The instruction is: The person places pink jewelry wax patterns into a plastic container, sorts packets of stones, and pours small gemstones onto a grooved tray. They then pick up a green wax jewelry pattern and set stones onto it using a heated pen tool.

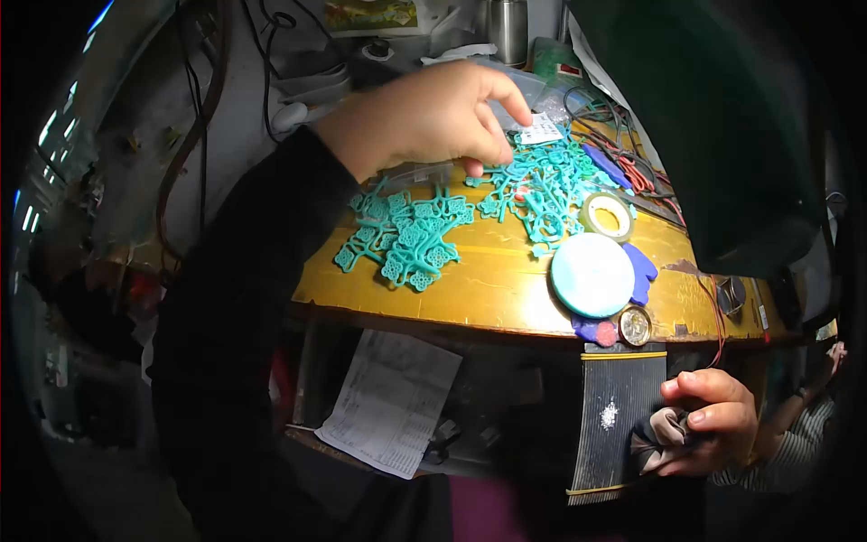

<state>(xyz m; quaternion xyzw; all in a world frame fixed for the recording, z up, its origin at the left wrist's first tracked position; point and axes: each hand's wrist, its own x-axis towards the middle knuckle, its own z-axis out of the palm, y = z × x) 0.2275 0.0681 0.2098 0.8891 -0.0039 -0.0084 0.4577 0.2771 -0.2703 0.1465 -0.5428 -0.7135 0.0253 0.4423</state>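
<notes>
My left hand (pixel 438 117) reaches over the table from the left, fingers bent downward and apart, with nothing visible between them. Just below its fingertips lies a heap of turquoise flower-like branching pieces (pixel 546 185). A second pile of similar pieces (pixel 411 237) sits nearer the front edge, below my wrist. At the lower right, my right hand (pixel 722 420) is closed around a bunched grey-beige cloth (pixel 666 432). That cloth is beside a dark ribbed board (pixel 596 452) with yellow bands at both ends and a white powdery patch on it.
On the yellow table (pixel 506 298) are a round white-topped disc (pixel 592 275), a tape roll (pixel 607 217), a small round tin (pixel 634 325) and red and black wires (pixel 632 167). A dark green lamp-like shape (pixel 713 135) looms at upper right. Printed paper (pixel 390 397) lies below the table edge.
</notes>
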